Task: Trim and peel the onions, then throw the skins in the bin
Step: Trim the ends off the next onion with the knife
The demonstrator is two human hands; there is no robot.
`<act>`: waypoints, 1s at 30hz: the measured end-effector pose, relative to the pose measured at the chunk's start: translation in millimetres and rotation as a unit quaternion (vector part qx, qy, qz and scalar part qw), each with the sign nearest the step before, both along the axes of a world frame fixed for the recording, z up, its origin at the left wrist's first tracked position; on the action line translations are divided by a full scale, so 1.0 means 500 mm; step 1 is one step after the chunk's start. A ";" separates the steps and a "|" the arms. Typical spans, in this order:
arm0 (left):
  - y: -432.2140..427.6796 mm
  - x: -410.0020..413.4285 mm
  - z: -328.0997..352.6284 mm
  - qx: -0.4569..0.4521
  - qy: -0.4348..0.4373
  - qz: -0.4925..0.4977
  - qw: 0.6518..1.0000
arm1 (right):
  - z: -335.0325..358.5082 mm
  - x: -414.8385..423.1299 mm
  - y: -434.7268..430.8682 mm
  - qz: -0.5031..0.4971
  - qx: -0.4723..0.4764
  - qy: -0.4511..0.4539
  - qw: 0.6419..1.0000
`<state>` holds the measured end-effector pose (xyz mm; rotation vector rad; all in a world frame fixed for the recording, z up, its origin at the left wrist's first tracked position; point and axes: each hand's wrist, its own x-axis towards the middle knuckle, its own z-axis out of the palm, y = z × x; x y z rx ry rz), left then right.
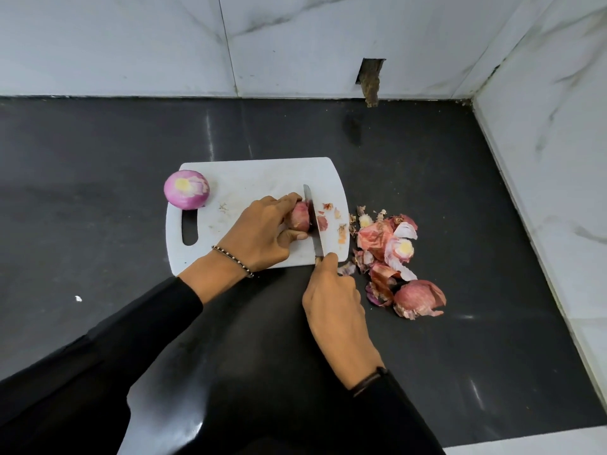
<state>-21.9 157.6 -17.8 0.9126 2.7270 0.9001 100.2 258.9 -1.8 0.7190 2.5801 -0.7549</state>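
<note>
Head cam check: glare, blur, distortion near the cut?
Head view: the wide-angle lens slants the right wall; glare streaks on the black counter toward the bottom, none on the cutting board; knife, held onion, left hand, right hand sharp, no motion blur; shadows soft.

On counter [98, 159]: cutting board [256, 178]. At board's far-left corner: peeled onion [186, 189]. On its right half: second onion [300, 218] under left hand [259, 234], knife [313, 221] across its right end. Right of board, on counter: skins [387, 254].
</note>
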 end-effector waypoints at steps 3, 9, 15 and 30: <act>-0.020 0.010 -0.010 0.043 -0.024 0.016 0.999 | 0.000 0.012 0.022 -0.032 -0.076 0.042 0.996; -0.042 0.008 -0.019 0.058 -0.025 0.011 0.998 | 0.011 0.027 0.026 -0.091 -0.162 0.089 0.979; -0.063 0.010 -0.022 0.045 -0.023 0.010 0.999 | 0.035 0.027 0.027 -0.054 -0.143 0.136 0.979; -0.048 0.018 -0.024 -0.032 0.002 0.004 0.999 | -0.035 0.026 0.045 -0.024 -0.011 0.085 0.996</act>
